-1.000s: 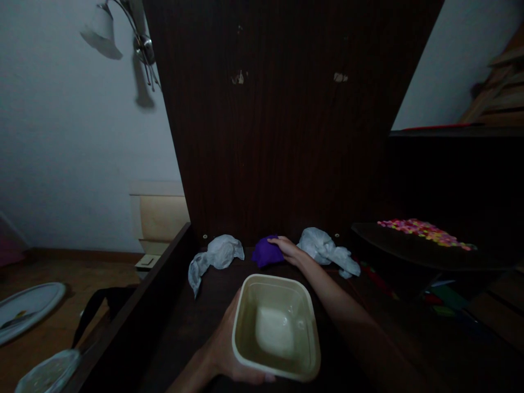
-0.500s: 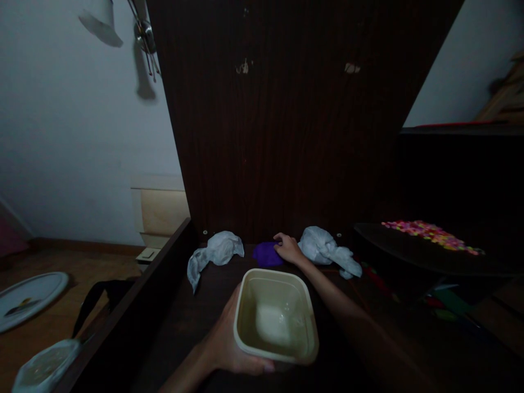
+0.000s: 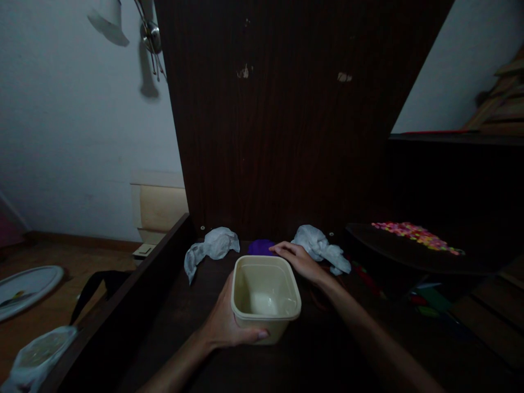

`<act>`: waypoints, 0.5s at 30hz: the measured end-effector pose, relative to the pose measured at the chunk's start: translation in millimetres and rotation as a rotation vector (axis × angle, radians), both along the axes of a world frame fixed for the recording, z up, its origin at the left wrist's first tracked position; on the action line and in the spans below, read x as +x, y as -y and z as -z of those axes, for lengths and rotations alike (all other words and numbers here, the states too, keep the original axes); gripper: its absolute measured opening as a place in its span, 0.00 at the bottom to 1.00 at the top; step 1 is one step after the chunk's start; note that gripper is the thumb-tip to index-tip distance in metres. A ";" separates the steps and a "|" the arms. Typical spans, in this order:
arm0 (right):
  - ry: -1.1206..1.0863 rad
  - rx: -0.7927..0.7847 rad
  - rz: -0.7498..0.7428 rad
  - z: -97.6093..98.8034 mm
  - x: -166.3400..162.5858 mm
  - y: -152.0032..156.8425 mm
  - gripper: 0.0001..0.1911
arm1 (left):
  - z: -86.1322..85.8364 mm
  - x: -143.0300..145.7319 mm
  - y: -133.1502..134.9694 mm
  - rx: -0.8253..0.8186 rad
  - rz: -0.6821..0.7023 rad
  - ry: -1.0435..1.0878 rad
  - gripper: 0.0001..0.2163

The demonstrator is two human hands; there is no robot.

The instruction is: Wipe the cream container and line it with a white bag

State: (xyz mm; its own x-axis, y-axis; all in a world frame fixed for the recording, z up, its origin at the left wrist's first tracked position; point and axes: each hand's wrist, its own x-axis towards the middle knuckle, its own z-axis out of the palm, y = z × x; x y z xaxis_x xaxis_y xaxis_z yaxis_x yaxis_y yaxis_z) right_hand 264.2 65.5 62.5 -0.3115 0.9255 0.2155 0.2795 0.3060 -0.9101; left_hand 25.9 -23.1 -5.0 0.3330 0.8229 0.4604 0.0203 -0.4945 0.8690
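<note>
My left hand [image 3: 229,322] is wrapped round the left side of a cream plastic tub [image 3: 268,332], thumb across its front. The tub is tilted toward me, and its inside looks bare. Behind its far rim lies a purple, cloth-like piece [image 3: 261,247], partly hidden by the tub. Fingers stretched out to the left, my right hand [image 3: 301,261] is between the tub's far right corner and the purple piece; whether it touches either I cannot tell. A knotted white plastic bag [image 3: 311,240] sits just beyond that hand. Another crumpled white bag [image 3: 221,243] lies on the left.
A dark wooden panel [image 3: 278,136] rises behind the bags. A raised dark edge [image 3: 135,289] runs along the left. On the right, a dark shelf [image 3: 368,240] carries a strip of small pink and yellow pieces [image 3: 417,234]. A white bag-lined container [image 3: 41,352] stands at lower left.
My right hand has drawn back from the purple piece toward the tub, its fingers straightening. The tub, in my left hand, has shifted slightly left and up in view and tilted. The view has moved slightly.
</note>
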 end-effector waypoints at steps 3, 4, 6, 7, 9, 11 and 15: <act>-0.005 -0.020 -0.026 -1.5 -4.7 -8.1 0.13 | 2.0 -1.5 -2.0 0.022 -0.013 -0.022 0.57; -0.006 -0.032 -0.033 0.3 -8.5 -14.5 0.13 | 2.2 -2.9 -2.5 0.035 -0.017 -0.043 0.57; -0.007 -0.056 -0.040 6.6 -19.5 -30.5 0.11 | 1.7 -6.6 -3.1 0.079 -0.024 -0.099 0.58; -0.005 -0.067 -0.039 10.6 -26.5 -39.2 0.10 | 1.2 -8.7 -3.2 0.110 -0.026 -0.130 0.57; 0.004 -0.083 -0.033 19.0 -42.7 -56.0 0.08 | 0.3 -12.9 -3.1 0.175 -0.022 -0.187 0.56; 0.021 -0.092 -0.028 26.7 -60.5 -69.7 0.11 | 0.1 -16.3 -2.8 0.223 -0.013 -0.227 0.55; 0.051 -0.092 -0.046 37.1 -95.4 -85.6 0.24 | 0.9 -19.1 -2.9 0.272 0.006 -0.246 0.54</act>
State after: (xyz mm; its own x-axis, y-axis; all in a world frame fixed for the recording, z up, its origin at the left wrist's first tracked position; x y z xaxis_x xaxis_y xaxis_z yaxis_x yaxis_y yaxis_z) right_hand 168.9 151.1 25.5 -0.3628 0.9250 0.1128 0.3142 0.2353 -0.9197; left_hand 6.8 -20.2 -5.8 0.4659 0.6790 0.5674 0.2086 -0.7075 0.6753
